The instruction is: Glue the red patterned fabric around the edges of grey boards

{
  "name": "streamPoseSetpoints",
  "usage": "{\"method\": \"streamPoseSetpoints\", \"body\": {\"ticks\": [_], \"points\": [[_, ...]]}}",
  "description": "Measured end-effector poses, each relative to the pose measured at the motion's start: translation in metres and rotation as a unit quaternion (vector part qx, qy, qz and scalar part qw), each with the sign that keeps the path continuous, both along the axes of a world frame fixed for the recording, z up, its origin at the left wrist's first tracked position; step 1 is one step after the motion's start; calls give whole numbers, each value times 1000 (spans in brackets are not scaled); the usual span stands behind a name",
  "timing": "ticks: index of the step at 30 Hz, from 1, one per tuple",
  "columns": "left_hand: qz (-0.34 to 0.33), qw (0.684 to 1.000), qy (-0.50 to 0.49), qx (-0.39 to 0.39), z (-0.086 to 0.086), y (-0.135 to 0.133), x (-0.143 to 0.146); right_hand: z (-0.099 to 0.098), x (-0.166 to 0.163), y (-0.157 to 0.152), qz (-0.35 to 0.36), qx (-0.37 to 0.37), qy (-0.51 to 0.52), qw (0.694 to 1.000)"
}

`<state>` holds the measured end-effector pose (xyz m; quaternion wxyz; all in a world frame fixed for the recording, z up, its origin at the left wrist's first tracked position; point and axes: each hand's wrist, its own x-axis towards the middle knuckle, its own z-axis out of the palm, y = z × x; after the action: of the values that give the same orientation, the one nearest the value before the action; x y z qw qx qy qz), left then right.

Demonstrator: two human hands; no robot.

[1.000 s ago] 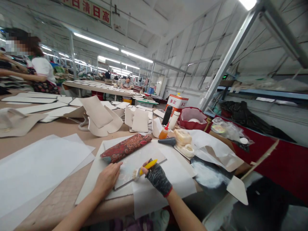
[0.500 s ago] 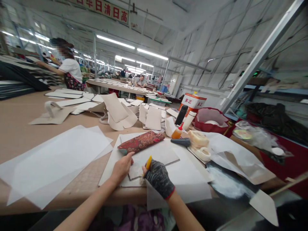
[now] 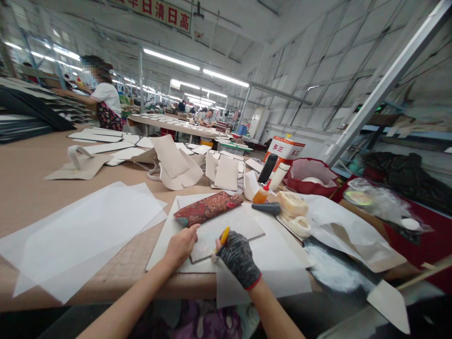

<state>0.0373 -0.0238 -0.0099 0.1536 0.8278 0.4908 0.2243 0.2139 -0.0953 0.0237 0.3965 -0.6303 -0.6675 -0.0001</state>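
Head view: brush (image 3: 225,234) stands more upright than second ago, now at near edge of panel (image 3: 243,226); probably edge is being worked. Right hand (image 3: 238,259) closed round brush; left hand (image 3: 181,246) at panel's left side, grip cannot tell.

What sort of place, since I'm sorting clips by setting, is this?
Most likely a factory workshop: pale cut panels are spread over a large worktable, tube lights run in rows overhead, and a person in a white top stands near stacked sheets.
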Motion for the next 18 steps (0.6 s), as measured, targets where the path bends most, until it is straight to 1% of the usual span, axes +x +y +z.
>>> {"method": "streamPoseSetpoints", "body": {"ticks": [2,4,5,7,9,11,13,16,18], "points": [[-3,1000,17,3,3,1,-1,-2,6,1,4,7,4,1000],[-33,999,38,5,10,2,-3,-3,15,2,15,-9,4,1000],[-61,997,52,5,14,3,-5,-3,21,3,2,-15,-5,1000],[-128,987,95,3,24,4,-6,1,35,4,-51,-8,-24,998],[-171,973,154,4,34,3,-3,5,49,4,-81,12,-4,997],[-177,960,216,3,42,2,4,9,61,1,-70,18,72,995],[-163,953,254,-4,47,2,13,10,70,-3,-54,13,166,985],[-150,954,260,-14,49,9,22,9,77,-9,-56,29,275,959],[-135,958,254,-18,50,16,24,7,75,-12,-56,42,328,942]]}}
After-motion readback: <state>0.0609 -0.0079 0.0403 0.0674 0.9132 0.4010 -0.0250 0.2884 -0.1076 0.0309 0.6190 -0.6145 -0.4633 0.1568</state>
